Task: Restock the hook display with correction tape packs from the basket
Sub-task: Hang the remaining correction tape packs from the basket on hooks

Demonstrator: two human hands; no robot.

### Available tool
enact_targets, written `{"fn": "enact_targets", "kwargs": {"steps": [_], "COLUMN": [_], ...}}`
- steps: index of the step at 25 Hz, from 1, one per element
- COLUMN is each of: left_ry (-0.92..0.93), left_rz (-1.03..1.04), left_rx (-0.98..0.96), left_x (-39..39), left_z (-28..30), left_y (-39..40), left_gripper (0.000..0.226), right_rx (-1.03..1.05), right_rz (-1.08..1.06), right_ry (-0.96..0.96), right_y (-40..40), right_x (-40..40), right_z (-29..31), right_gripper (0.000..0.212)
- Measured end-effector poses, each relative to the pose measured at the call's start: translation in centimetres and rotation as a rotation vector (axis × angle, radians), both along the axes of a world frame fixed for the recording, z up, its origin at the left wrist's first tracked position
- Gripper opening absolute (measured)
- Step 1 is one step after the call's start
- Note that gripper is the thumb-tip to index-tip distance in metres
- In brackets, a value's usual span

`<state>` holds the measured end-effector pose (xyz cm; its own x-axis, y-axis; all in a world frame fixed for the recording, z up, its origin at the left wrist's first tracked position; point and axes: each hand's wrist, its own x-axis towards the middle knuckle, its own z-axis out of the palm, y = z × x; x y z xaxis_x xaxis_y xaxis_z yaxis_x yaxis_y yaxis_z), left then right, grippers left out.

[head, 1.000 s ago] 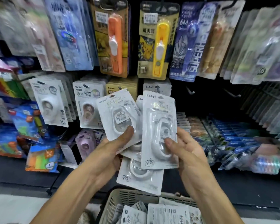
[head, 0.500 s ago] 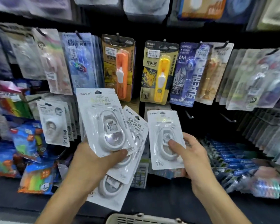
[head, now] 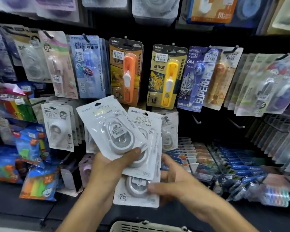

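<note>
Correction tape packs (head: 122, 148) sat fanned in the left hand (head: 107, 168), thumb clamped across the top one. At four o'clock the blurred right hand (head: 172, 181) reached for the lowest pack; its grasp was unclear. Basket (head: 141, 226) rim showed at six o'clock.

Orange clip dispenser pack (head: 126, 71), yellow one (head: 167, 77)

"BoBo" on held correction tape pack (head: 146, 129), "76" on lowest pack (head: 136, 196), "SUPERHERO", "6M" on blue card (head: 195, 81)
</note>
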<state>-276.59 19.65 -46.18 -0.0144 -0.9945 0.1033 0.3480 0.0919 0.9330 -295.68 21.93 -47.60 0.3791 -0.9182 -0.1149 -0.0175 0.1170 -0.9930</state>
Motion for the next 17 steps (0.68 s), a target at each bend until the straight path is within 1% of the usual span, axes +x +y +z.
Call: {"fn": "enact_targets", "kwargs": {"steps": [1,3,5,7,9,11,13,15,17], "left_ry": [0.016,-0.026,-0.044,-0.031,-0.04,-0.079,-0.118,-0.132,-0.143], "left_rz": [0.016,0.095,0.159,0.168,0.208,0.291,0.339,0.35,0.35], "left_rx": [0.002,-0.007,-0.012,-0.003,-0.007,-0.041,-0.069,-0.089,-0.106], "left_x": [-0.2,-0.3,-0.1,-0.1,-0.2,0.0,0.2,0.4,0.2], "left_z": [0.1,0.1,0.1,0.1,0.1,0.3,0.3,0.2,0.1], "left_y": [-0.1,-0.4,-0.8,-1.1,-1.3,-1.6,-1.9,-1.9,-1.7], "left_gripper": [0.038,0.044,0.049,0.053,0.049,0.042,0.043,0.044,0.044], "right_rx": [-0.004,-0.058,-0.082,-0.074,-0.045,-0.031,-0.074,-0.115,-0.122], "right_rz": [0.011,-0.116,-0.234,-0.296,-0.369,-0.492,-0.576,-0.588,-0.556], "right_ry": [0.031,0.062,0.038,0.007,0.015,0.037,0.058,0.079,0.069], "right_y": [0.3,0.5,0.4,0.2,0.0,-0.2,-0.2,-0.1,0.1], "right_x": [0.2,-0.1,-0.5,-0.6,-0.4,-0.7,-1.5,-2.2,-2.5], "right_z": [-0.3,-0.8,-1.0,-1.2,-1.8,-2.5,-2.9,-2.9,-2.6], "right_gripper": [0.058,0.043,0.029,0.023,0.021,0.021,0.022,0.023,0.023]}}
